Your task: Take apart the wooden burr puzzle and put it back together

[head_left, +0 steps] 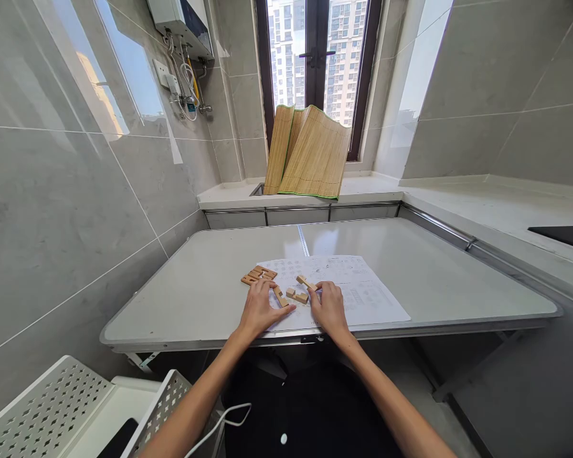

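A wooden block [307, 282] is pinched by the right hand [329, 308]; the left hand [258, 310] is laid flat, released. Nearby loose pieces [297, 295] could be knocked askew.

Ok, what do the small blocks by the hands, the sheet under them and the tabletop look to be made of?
The small blocks look like light, unfinished wood: tan colour, matte, sharp-cut faces; the grain is too small to see. The sheet looks like thin white paper, printed and lying flat. The tabletop is smooth and pale grey with a soft sheen; laminate or coated metal, cannot tell which.
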{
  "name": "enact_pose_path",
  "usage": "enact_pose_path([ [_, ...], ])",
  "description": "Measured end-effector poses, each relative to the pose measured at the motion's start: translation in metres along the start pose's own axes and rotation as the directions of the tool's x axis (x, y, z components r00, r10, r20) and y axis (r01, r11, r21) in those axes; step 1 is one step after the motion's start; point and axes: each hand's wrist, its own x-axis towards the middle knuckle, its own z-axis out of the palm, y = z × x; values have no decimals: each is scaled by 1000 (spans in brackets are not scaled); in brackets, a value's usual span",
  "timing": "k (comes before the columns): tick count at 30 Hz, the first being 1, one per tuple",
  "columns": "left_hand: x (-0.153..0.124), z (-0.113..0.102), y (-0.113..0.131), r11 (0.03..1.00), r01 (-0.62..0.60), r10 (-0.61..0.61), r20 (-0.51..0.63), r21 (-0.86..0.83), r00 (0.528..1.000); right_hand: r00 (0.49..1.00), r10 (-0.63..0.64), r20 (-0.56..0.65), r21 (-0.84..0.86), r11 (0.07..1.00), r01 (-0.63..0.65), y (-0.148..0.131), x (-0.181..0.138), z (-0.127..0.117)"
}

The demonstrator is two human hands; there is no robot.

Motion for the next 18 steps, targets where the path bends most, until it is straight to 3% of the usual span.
enact_pose_path([
  [7, 0, 14, 14, 998, 56, -60, 102, 37, 993, 998, -53, 33, -111, 992, 57, 3, -1, 0],
  [18, 15, 9, 4, 992, -68, 90, 233, -103, 968, 969, -95, 227, 34, 995, 90, -14, 3, -8],
])
